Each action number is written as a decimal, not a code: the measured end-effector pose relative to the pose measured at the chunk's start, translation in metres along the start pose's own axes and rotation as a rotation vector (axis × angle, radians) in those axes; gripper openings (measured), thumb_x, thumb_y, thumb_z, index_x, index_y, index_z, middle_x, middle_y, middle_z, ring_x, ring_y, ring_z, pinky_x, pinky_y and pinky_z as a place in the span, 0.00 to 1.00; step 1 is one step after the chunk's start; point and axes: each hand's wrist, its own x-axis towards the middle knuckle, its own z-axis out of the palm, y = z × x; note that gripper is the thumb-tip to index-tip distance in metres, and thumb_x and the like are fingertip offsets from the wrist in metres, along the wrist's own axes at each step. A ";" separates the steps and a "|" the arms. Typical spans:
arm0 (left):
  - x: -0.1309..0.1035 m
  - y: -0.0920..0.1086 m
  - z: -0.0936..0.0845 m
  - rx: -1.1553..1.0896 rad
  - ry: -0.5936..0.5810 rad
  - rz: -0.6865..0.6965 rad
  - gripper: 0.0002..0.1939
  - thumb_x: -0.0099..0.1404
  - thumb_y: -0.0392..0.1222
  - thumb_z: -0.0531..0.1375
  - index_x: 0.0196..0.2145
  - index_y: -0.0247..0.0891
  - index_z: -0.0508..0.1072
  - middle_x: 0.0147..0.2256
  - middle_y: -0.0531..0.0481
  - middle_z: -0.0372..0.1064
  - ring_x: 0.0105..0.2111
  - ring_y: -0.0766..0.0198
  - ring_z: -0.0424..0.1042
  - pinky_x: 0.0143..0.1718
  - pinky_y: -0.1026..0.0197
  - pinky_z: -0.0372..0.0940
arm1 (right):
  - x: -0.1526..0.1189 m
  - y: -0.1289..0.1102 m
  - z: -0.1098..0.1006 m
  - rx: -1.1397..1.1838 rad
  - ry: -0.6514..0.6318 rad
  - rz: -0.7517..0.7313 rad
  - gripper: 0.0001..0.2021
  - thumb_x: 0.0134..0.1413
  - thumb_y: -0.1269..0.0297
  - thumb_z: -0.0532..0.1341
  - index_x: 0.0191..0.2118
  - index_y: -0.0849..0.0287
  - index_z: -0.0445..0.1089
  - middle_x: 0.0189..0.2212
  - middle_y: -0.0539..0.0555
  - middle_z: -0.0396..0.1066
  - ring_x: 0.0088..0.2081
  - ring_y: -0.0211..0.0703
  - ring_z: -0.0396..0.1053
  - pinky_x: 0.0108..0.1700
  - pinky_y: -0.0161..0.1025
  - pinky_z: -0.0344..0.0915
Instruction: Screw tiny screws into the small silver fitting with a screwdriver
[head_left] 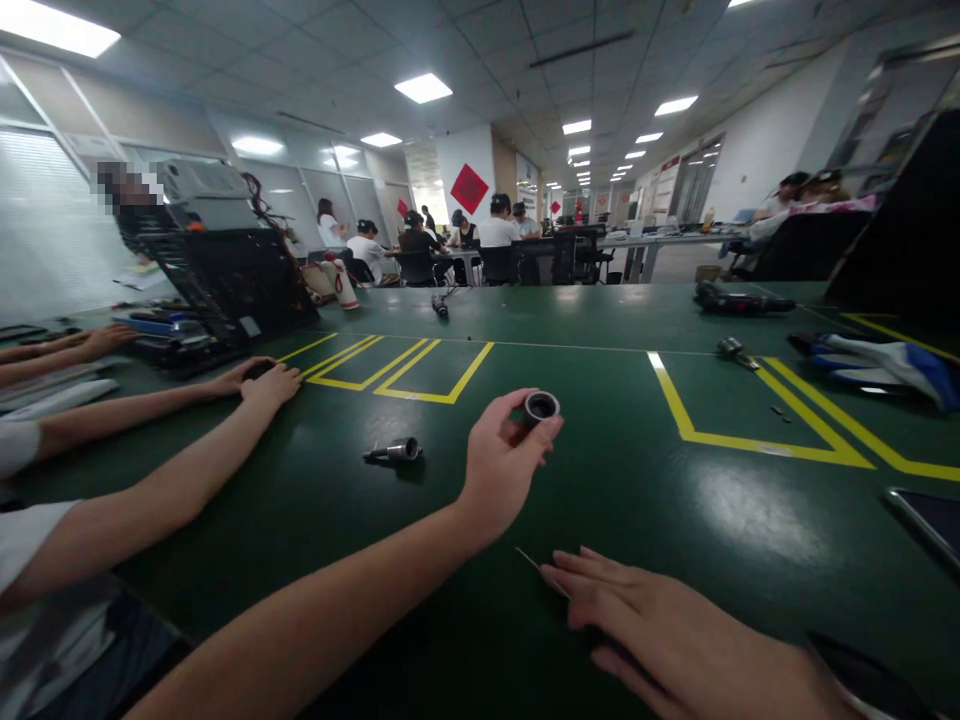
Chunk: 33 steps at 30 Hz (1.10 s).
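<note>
Here, nearest and right of middle: a right hand (637,610), palm down over a dark green table (322,560), fingers close together, with a thin rod (532,560) at the fingertips; pinched or merely touched, impossible to tell. Slightly farther, in the middle: a left hand (499,460), thumb and fingers clamped around a metal ring (541,407), held above the table, dark hollow showing. Left of that, lying on its side: a metal chuck (397,450). Farther left: a co-worker's hands (274,382) around something dark. To the right: yellow tape (780,450) and a blue-and-white bundle (892,365). Beyond, far right: a dark power tool (739,300). Farthest: people (495,232) at tables.
</note>
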 end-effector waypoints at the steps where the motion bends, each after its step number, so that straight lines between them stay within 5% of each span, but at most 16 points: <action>1: -0.011 0.012 0.004 -0.059 -0.075 -0.054 0.16 0.55 0.42 0.63 0.41 0.35 0.69 0.29 0.50 0.69 0.23 0.70 0.68 0.20 0.70 0.63 | -0.007 -0.002 -0.002 -0.009 0.003 -0.013 0.14 0.53 0.74 0.57 0.46 0.58 0.69 0.56 0.54 0.62 0.57 0.45 0.60 0.60 0.41 0.55; 5: -0.048 0.047 0.011 -0.316 -0.316 -0.307 0.13 0.55 0.43 0.64 0.37 0.35 0.71 0.27 0.52 0.68 0.19 0.74 0.65 0.18 0.72 0.59 | -0.026 -0.004 -0.006 -0.002 -0.001 -0.063 0.12 0.51 0.72 0.61 0.43 0.57 0.72 0.54 0.54 0.65 0.55 0.45 0.62 0.58 0.37 0.57; 8: -0.064 0.052 0.009 -0.433 -0.458 -0.475 0.16 0.54 0.46 0.64 0.37 0.35 0.71 0.28 0.51 0.69 0.17 0.75 0.64 0.15 0.73 0.57 | -0.035 -0.002 -0.006 0.078 0.034 -0.034 0.15 0.50 0.71 0.61 0.45 0.53 0.72 0.50 0.52 0.70 0.51 0.44 0.67 0.56 0.37 0.60; 13: -0.071 0.040 0.004 -0.485 -0.607 -0.675 0.19 0.53 0.50 0.64 0.38 0.35 0.71 0.28 0.51 0.68 0.15 0.75 0.64 0.13 0.73 0.56 | -0.052 0.008 -0.012 0.377 0.458 0.343 0.15 0.53 0.62 0.60 0.48 0.49 0.70 0.46 0.52 0.73 0.45 0.45 0.73 0.47 0.38 0.70; 20: -0.064 0.032 0.001 -0.393 -0.564 -0.745 0.17 0.54 0.52 0.62 0.35 0.36 0.71 0.26 0.52 0.69 0.14 0.76 0.61 0.12 0.72 0.49 | -0.058 0.022 -0.012 0.920 0.567 0.478 0.10 0.53 0.56 0.60 0.32 0.57 0.72 0.24 0.53 0.75 0.26 0.41 0.73 0.27 0.34 0.72; 33: -0.063 0.034 0.004 -0.298 -0.526 -0.661 0.15 0.53 0.44 0.65 0.37 0.35 0.71 0.26 0.54 0.66 0.17 0.76 0.61 0.15 0.73 0.50 | -0.048 0.014 -0.012 0.686 0.486 0.513 0.18 0.54 0.49 0.55 0.22 0.57 0.69 0.17 0.51 0.71 0.20 0.37 0.69 0.21 0.31 0.67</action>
